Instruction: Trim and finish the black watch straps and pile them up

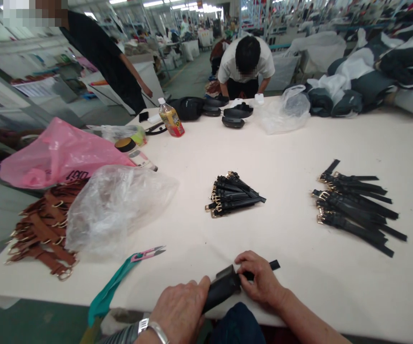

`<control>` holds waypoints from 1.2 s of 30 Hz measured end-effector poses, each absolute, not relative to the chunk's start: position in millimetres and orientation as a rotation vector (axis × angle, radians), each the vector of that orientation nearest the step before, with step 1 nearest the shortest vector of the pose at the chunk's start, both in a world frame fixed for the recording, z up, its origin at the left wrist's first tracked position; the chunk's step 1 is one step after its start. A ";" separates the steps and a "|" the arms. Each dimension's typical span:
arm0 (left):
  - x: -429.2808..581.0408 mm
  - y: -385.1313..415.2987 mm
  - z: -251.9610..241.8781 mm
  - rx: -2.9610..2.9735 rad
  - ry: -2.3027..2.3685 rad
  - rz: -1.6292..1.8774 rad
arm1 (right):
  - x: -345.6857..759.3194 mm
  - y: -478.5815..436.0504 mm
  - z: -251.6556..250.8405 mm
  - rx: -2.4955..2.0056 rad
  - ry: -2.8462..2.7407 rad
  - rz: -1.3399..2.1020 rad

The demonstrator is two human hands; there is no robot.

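Note:
Near the table's front edge, my left hand (183,306) is wrapped round a thick, smooth black leather-like piece (222,289), whose kind I cannot make out. At its far end my right hand (258,277) pinches a narrow black strap (274,264), with the strap's tip sticking out to the right. Where strap and piece meet is partly hidden by my fingers. Beyond my hands lies a fanned bundle of short black buckle straps (233,195) with gold-coloured buckles. A second, looser group of black buckle straps (360,210) is spread at the right.
Pink-handled thread snips (147,254) with a teal cloth strip (109,289) lie left of my hands. Brown straps (47,224), a clear plastic bag (120,205) and a pink bag (63,155) fill the left. A bottle (171,118) stands farther back. A person (245,62) bends over the far edge.

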State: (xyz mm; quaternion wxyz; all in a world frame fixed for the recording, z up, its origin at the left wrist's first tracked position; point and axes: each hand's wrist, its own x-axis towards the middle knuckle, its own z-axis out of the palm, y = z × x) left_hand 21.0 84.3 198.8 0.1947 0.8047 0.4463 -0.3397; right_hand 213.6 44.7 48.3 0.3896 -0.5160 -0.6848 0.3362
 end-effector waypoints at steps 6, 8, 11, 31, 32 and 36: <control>11.6 87.6 196.7 2.226 1.269 -1.010 | 213.4 44.1 49.4 -1.302 -1.745 0.854; 15.2 86.8 195.6 2.238 1.243 -0.975 | 213.6 43.7 48.9 -1.302 -1.737 0.847; 15.6 84.9 193.3 2.236 1.223 -0.923 | 214.1 43.4 48.2 -1.296 -1.731 0.840; 16.2 81.5 199.2 2.233 1.246 -0.892 | 213.4 43.3 48.9 -1.322 -1.727 0.837; 18.0 81.8 199.4 2.239 1.239 -0.873 | 213.6 43.3 48.5 -1.322 -1.722 0.839; 13.8 80.9 198.3 2.218 1.264 -0.876 | 214.0 43.0 48.3 -1.322 -1.724 0.840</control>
